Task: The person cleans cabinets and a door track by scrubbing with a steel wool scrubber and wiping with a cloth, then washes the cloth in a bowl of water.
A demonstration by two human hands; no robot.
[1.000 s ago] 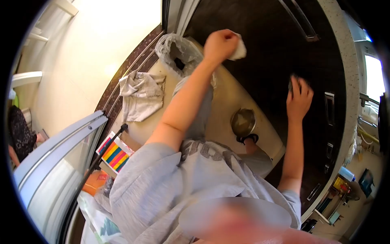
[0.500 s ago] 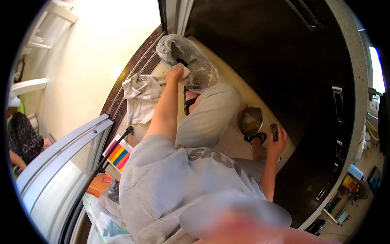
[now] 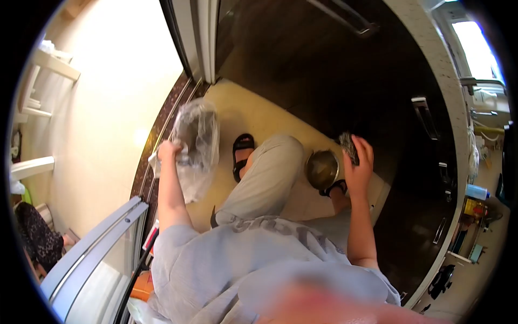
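My left hand point(image 3: 170, 150) is closed at the left edge of a clear plastic bag point(image 3: 198, 146), beside the door track. A bit of white material point(image 3: 155, 164) shows by its fingers; whether it is the cloth cannot be made out. My right hand point(image 3: 362, 162) grips a dark, rough scouring pad point(image 3: 349, 148) in front of the dark cabinet fronts. Just left of that hand, a round metal bowl point(image 3: 322, 169) stands on the floor near my sandalled foot.
Dark cabinets point(image 3: 324, 70) with metal handles run along the right. A glass sliding door point(image 3: 102, 248) stands at the lower left. Another person's dark patterned clothing point(image 3: 38, 235) shows at the far left. My bent knee and other sandal point(image 3: 242, 156) are in the middle.
My left hand has moved left and down, and the plastic bag has shifted the same way. The grey-white rag on the floor no longer shows. My right hand, lowered earlier, has risen slightly with the pad.
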